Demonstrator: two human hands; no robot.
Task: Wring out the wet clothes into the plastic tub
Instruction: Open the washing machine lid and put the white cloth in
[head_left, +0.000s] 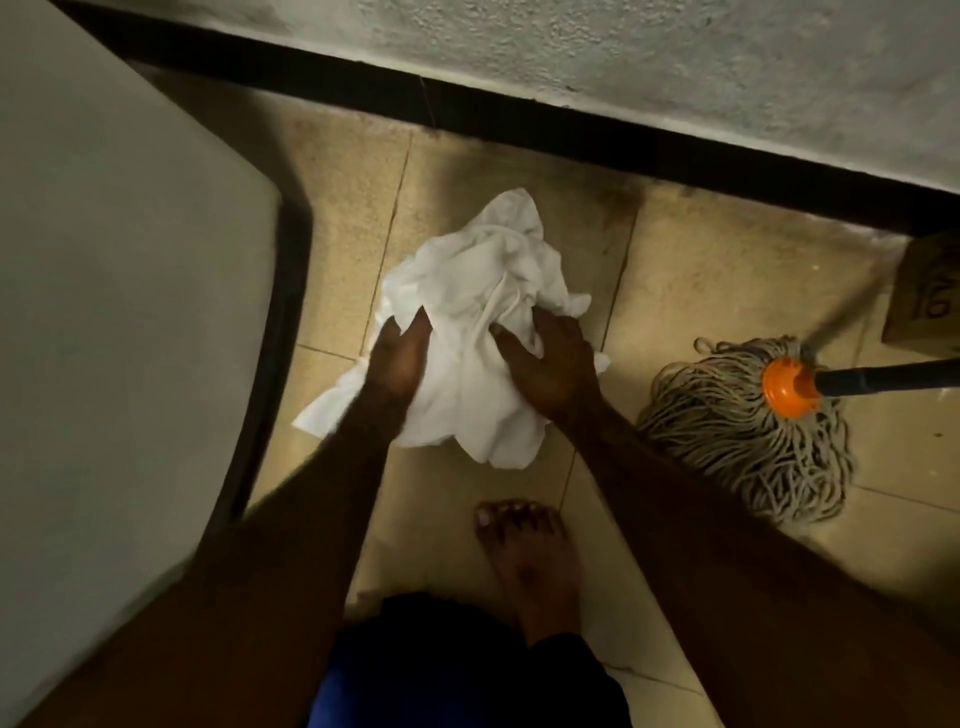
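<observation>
A crumpled white cloth (467, 312) is bunched over the beige tiled floor in the middle of the view. My left hand (397, 358) grips its left side, thumb on top and fingers hidden under the fabric. My right hand (550, 364) holds its right side, with the fingers pressed into the folds. A loose corner of the cloth trails down to the left. No plastic tub is in view.
A large pale grey surface (104, 312) with a dark edge fills the left side. A string mop (748, 421) with an orange collar lies at right, beside a cardboard box (930, 291). A rough wall with a black skirting (519, 114) runs behind. My bare foot (530, 561) stands below.
</observation>
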